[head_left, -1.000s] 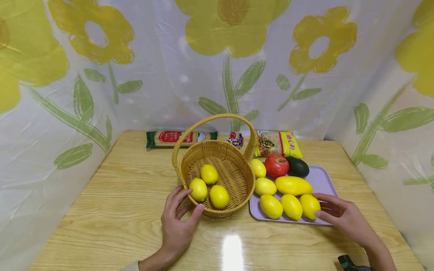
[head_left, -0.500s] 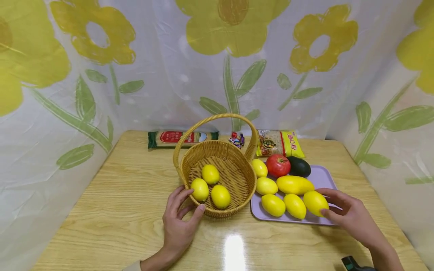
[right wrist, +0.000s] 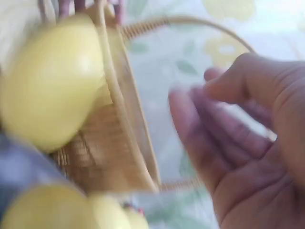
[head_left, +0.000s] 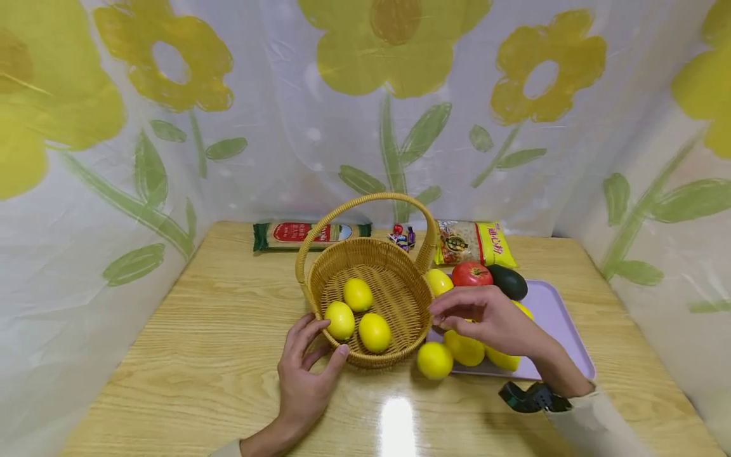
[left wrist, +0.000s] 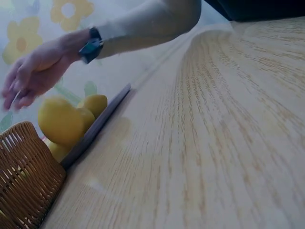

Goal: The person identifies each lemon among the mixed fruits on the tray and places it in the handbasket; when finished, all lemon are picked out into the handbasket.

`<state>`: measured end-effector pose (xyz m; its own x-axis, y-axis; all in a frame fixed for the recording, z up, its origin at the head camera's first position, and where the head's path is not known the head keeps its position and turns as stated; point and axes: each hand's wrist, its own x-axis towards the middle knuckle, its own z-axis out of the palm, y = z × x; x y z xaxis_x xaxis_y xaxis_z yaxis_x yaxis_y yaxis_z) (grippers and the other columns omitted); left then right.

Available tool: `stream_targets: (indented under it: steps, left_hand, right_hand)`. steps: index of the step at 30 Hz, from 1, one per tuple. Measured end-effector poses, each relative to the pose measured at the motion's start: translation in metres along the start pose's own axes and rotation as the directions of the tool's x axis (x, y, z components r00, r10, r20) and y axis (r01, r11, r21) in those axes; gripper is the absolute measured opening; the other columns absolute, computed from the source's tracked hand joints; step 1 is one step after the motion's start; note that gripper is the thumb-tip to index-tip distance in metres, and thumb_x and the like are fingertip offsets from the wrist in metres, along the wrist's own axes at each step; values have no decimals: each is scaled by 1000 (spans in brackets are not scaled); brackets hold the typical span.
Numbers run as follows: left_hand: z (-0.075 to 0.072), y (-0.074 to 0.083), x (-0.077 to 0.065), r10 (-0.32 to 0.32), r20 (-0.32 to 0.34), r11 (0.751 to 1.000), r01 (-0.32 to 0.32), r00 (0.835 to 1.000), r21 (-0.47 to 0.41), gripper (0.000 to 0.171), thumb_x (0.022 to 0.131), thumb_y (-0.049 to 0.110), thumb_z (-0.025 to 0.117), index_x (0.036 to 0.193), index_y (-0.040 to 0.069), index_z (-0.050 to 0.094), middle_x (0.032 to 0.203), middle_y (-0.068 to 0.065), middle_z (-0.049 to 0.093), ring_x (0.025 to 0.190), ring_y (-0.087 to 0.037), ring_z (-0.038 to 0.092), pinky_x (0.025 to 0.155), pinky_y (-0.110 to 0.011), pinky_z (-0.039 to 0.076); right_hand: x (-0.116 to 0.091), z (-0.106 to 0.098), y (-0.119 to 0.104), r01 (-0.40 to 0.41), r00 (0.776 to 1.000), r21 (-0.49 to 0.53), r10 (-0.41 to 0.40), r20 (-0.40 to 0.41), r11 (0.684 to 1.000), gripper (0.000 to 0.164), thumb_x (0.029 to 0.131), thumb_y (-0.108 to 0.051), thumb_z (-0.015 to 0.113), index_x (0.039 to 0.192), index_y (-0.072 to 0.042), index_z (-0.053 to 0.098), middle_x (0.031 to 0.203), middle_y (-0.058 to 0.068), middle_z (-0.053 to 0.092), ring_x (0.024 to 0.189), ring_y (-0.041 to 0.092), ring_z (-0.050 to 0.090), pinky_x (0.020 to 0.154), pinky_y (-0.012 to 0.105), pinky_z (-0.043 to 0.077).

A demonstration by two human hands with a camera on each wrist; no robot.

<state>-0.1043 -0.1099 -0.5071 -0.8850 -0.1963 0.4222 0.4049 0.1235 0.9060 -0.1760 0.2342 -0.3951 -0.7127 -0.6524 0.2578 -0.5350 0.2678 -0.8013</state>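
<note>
My left hand [head_left: 308,374] holds the near-left rim of a wicker basket [head_left: 371,362], fingertips over the edge and thumb at the front. Three lemons [head_left: 374,332] lie inside it. My right hand [head_left: 491,320] is above the left part of a lilac tray [head_left: 562,330], empty, with its fingers loosely bent. Below and apart from that hand is a loose lemon [head_left: 435,360], between the basket and the tray; it shows blurred in the right wrist view as a yellow lemon [right wrist: 52,86]. More yellow fruit [head_left: 465,349] on the tray is partly hidden by the right hand.
A red tomato-like fruit [head_left: 471,274] and a dark green oval one [head_left: 508,282] sit at the tray's back. Behind stand a noodle packet [head_left: 297,233], small wrapped sweets [head_left: 403,237] and a yellow-ended food bag [head_left: 476,244]. The basket handle [head_left: 371,198] arches upright.
My right hand took a lemon from the tray's near right corner and moved left towards the basket; the lemon is now out of its fingers. My left hand stays at the rim.
</note>
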Motion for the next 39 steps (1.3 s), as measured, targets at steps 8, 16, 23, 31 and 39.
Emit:
stream_targets:
  steps: [8, 16, 23, 31, 39]
  left_hand:
    - [0, -1, 0, 3, 1, 1000, -3, 1000, 14, 47, 93, -1, 83, 138, 1, 69, 160, -21, 48, 140, -24, 59, 98, -38, 69]
    - [-2, 0, -1, 2, -10, 1000, -2, 1000, 6, 47, 93, -1, 83, 137, 0, 69, 161, -20, 48, 140, -20, 59, 98, -33, 68]
    - [-1, 0, 0, -39, 8, 999, 38, 999, 29, 47, 95, 2, 83, 140, 3, 69, 164, -15, 47, 143, -23, 57, 101, -35, 68]
    - [0, -1, -1, -15, 1, 1000, 15, 1000, 7, 46, 95, 1, 83, 139, 4, 70, 162, -14, 48, 143, -24, 57, 99, -30, 68]
    - [1, -1, 0, 19, 4, 1000, -19, 1000, 3, 46, 94, -1, 83, 138, 2, 69, 160, -20, 48, 141, -23, 58, 98, -35, 69]
  right_hand:
    - [34, 28, -1, 50, 999, -64, -48, 25, 997, 29, 102, -4, 76, 126, -20, 80, 130, 1, 78, 109, 21, 76, 94, 35, 69]
    - [36, 72, -24, 185, 945, -1, -177, 275, 983, 30, 101, -20, 82, 131, -21, 78, 132, -6, 78, 121, 8, 72, 106, 30, 64]
    - [44, 140, -51, 417, 713, -7, -323, 623, 909, 42, 106, -27, 76, 146, -17, 67, 146, -6, 70, 138, -8, 55, 119, 9, 43]
    - [50, 177, -48, 438, 587, 66, -341, 734, 896, 29, 113, -17, 61, 140, -12, 70, 141, -2, 72, 132, -16, 49, 117, 3, 39]
    - [50, 178, -41, 373, 509, 131, -320, 799, 919, 17, 113, -12, 61, 128, -9, 69, 117, -2, 69, 103, -16, 47, 105, 0, 45]
